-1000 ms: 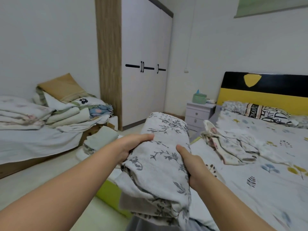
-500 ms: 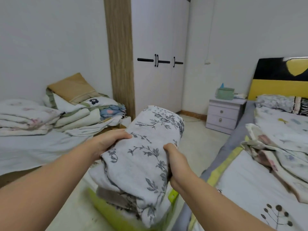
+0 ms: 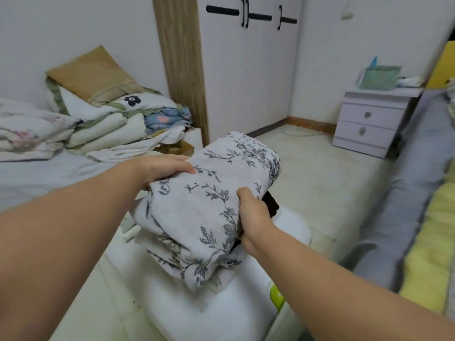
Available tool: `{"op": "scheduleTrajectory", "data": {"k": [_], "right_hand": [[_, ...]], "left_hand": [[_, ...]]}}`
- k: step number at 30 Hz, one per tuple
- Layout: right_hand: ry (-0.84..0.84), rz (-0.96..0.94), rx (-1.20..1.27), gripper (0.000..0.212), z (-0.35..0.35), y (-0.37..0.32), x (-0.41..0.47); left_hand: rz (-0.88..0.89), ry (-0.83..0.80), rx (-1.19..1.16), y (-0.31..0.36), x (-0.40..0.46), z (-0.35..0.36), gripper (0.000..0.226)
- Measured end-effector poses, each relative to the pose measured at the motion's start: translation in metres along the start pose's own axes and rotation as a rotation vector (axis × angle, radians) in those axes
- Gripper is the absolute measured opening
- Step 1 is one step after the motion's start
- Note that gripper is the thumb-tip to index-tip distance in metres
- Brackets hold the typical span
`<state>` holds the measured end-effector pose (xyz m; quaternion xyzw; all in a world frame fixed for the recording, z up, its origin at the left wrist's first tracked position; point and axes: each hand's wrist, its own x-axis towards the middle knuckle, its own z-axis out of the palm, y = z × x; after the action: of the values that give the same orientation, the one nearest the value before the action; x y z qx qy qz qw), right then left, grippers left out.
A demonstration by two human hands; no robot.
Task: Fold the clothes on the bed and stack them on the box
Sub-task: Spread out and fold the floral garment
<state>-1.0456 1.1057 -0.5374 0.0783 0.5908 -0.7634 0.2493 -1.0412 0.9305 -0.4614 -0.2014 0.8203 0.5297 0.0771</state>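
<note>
- Now the person is turning away from the bed [image 3: 428, 242], which half a second ago filled the right of the view with loose clothes and is now showing only its grey and yellow edge, to the right of the box.
- The folded floral garment [image 3: 211, 205] is coming down: a moment ago it was being carried over the floor, and now it is hanging directly above the white box [image 3: 197, 313], its lower folds touching or nearly touching the lid; I cannot tell which.
- In my judgement this means the fold is finished and the placing step is under way, with release not yet made.
- The left hand [image 3: 162, 168] is lying over the garment's left upper edge, on the side away from the bed, fingers flat on top; whether the thumb is tucked beneath is hidden.
- The right hand [image 3: 253, 212] is grasping the garment's right edge, on the bed side of the box, thumb on top.
- The garment is showing as a thick, soft bundle, white with grey-blue sprigs, several layers sagging loose at the near end.
- A dark item [image 3: 270, 205] is peeping out beside the right hand; what it is cannot be told.
- Folded bedding [image 3: 103, 124] is lying well beyond the box, to its left.
</note>
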Motion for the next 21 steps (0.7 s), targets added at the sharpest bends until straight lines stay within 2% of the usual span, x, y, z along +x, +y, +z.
{"op": "scheduleTrajectory", "data": {"k": [2, 5, 7, 9, 10, 12, 14, 16, 21], "right_hand": [[0.027, 0.05, -0.013, 0.076, -0.001, 0.011, 0.01], [0.11, 0.021, -0.206, 0.064, -0.008, 0.02, 0.014], [0.242, -0.127, -0.59, 0.069, -0.013, 0.013, 0.01], [0.362, -0.415, -0.969, 0.083, -0.012, -0.002, 0.008], [0.353, -0.558, -1.063, 0.083, -0.011, -0.01, 0.009], [0.23, -0.715, -1.246, 0.073, -0.007, -0.02, 0.021], [0.086, -0.705, -1.465, 0.066, -0.006, -0.018, 0.037], [-0.011, -0.616, -1.604, 0.065, -0.01, -0.008, 0.052], [-0.035, -0.551, -1.652, 0.064, -0.014, 0.008, 0.066]], "left_hand": [[-0.019, -0.017, 0.04, -0.011, 0.014, 0.006, 0.017], [-0.059, -0.057, 0.106, -0.034, 0.029, 0.016, 0.019], [-0.057, -0.061, 0.268, -0.041, 0.034, 0.017, 0.03], [0.042, 0.051, 0.582, -0.035, 0.039, 0.013, 0.054], [0.111, 0.176, 0.727, -0.028, 0.04, 0.015, 0.063], [0.287, 0.335, 0.856, -0.015, 0.043, 0.025, 0.061], [0.368, 0.286, 0.914, -0.02, 0.049, 0.044, 0.055], [0.345, 0.163, 0.89, -0.045, 0.06, 0.064, 0.054], [0.343, 0.152, 0.777, -0.076, 0.083, 0.07, 0.054]]}}
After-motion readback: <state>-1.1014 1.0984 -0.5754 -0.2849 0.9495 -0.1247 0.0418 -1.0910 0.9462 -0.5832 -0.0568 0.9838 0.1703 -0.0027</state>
